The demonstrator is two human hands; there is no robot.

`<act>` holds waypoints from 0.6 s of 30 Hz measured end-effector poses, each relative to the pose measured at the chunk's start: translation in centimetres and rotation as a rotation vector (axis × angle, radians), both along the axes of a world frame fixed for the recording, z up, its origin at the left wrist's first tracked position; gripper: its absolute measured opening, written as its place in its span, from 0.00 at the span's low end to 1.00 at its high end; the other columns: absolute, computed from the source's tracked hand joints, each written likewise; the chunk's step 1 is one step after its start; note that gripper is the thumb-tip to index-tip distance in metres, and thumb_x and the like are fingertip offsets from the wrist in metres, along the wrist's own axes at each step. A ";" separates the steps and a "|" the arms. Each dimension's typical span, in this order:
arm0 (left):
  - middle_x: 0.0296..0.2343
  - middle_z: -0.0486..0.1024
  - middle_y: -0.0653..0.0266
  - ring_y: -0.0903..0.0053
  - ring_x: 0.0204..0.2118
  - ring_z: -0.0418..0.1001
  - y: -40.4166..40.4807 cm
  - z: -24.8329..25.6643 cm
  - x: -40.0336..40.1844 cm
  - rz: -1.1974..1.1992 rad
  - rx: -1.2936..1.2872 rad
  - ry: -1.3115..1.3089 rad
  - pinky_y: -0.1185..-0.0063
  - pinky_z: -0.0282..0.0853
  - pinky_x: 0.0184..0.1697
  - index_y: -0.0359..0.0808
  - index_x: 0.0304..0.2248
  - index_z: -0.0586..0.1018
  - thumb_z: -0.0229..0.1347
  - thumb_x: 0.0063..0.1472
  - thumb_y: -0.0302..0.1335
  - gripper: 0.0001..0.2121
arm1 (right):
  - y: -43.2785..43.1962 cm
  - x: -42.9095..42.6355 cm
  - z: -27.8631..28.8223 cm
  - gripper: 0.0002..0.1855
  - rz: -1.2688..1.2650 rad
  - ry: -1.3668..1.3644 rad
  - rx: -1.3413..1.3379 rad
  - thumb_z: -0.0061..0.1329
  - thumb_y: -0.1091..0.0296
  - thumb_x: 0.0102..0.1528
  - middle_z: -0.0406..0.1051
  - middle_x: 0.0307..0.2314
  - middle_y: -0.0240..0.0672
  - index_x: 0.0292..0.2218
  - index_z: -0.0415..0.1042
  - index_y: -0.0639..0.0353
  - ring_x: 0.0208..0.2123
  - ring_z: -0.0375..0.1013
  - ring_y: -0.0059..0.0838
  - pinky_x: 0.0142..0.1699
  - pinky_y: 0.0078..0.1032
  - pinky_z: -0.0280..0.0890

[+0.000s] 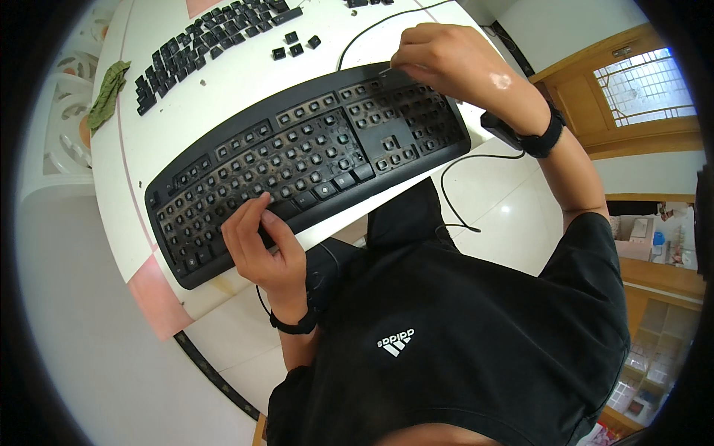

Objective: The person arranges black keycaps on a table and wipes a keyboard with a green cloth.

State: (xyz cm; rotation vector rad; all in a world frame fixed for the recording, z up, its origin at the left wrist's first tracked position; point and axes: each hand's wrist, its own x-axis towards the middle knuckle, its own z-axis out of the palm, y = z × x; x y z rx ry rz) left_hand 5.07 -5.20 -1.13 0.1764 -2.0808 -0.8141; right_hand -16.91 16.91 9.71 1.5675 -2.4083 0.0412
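Observation:
A black computer keyboard (256, 167) with most keycaps off lies tilted across the table's near edge, its bare key posts and brownish dirt showing. The space bar and several bottom-row keys are still on. My left hand (265, 240) rests at its front edge near the space bar, fingers curled, thumb and index apart, with nothing seen between them. Over the keyboard's upper right part, my right hand (446, 58) pinches a thin, light-coloured tool (385, 71); only its tip shows, so its kind is unclear. Removed black keycaps (209, 39) lie in rows behind the keyboard.
Several loose keycaps (296, 49) sit apart on the white table (223, 89). A black cable (357, 36) runs behind the keyboard. A crumpled green cloth (110, 95) hangs at the table's left edge, near a white plastic chair (61, 128). Another cable (443, 178) hangs from a device at my right wrist.

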 end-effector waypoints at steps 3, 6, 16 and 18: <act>0.33 0.75 0.56 0.69 0.35 0.73 0.0 0.0 0.1 -0.001 0.001 -0.016 0.76 0.69 0.40 0.28 0.36 0.76 0.48 0.59 0.14 0.07 | 0.0 -0.2 -0.5 0.04 0.047 -0.007 -0.033 0.52 0.71 0.51 0.71 0.27 0.33 0.31 0.76 0.57 0.31 0.73 0.36 0.35 0.30 0.68; 0.33 0.75 0.56 0.68 0.35 0.73 0.0 0.0 0.0 -0.007 -0.012 -0.012 0.76 0.69 0.41 0.28 0.36 0.76 0.48 0.59 0.14 0.07 | 0.1 -0.2 -1.6 0.05 0.011 -0.034 0.042 0.52 0.69 0.51 0.71 0.27 0.32 0.32 0.76 0.55 0.32 0.74 0.36 0.35 0.31 0.69; 0.33 0.76 0.57 0.68 0.35 0.73 0.0 0.0 0.0 0.008 -0.023 -0.019 0.76 0.69 0.40 0.28 0.35 0.76 0.48 0.59 0.14 0.07 | 9.1 0.5 2.6 0.08 -0.646 0.139 -0.401 0.55 0.65 0.53 0.76 0.26 0.32 0.36 0.79 0.55 0.22 0.70 0.24 0.29 0.21 0.66; 0.33 0.75 0.57 0.68 0.35 0.73 0.3 0.1 -0.1 -0.006 -0.006 -0.026 0.76 0.70 0.40 0.28 0.35 0.76 0.48 0.59 0.14 0.07 | 12.8 1.1 0.4 0.10 -0.731 0.005 -0.498 0.57 0.64 0.51 0.76 0.22 0.37 0.34 0.80 0.59 0.20 0.69 0.23 0.28 0.20 0.65</act>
